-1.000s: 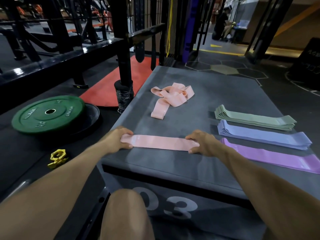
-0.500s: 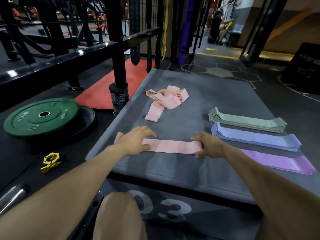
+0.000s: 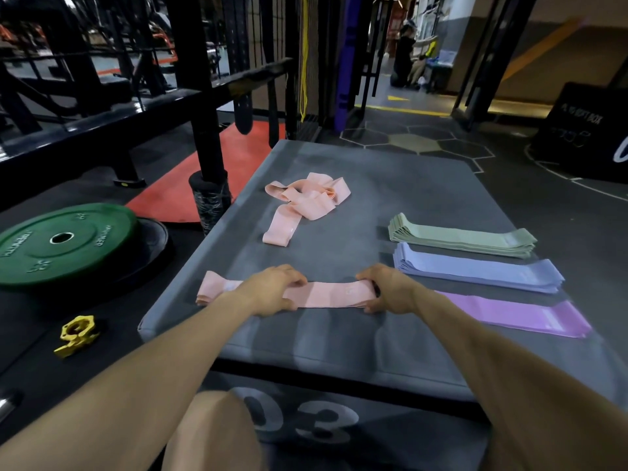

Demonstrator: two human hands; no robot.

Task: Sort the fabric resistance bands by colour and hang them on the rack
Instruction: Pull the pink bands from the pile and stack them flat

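A flat stack of pink bands [image 3: 328, 294] lies near the front of the grey padded box [image 3: 380, 188]. My left hand [image 3: 272, 289] grips the stack around its middle. My right hand [image 3: 387, 289] pinches its right end. A loose tangle of pink bands [image 3: 306, 202] lies farther back on the box. On the right lie three sorted stacks: green bands [image 3: 462, 237], blue bands [image 3: 475, 270] and purple bands [image 3: 516, 316]. The black rack [image 3: 204, 96] stands to the left of the box.
A green weight plate [image 3: 64, 243] lies on the floor at left, with a yellow collar [image 3: 76, 334] in front of it. A red mat [image 3: 238, 164] lies by the rack post. A black box [image 3: 584, 130] stands at the far right. A person is in the far doorway.
My left hand has slid from the stack's left end to its middle and closed around it. The stack's right end has lifted in my right hand.
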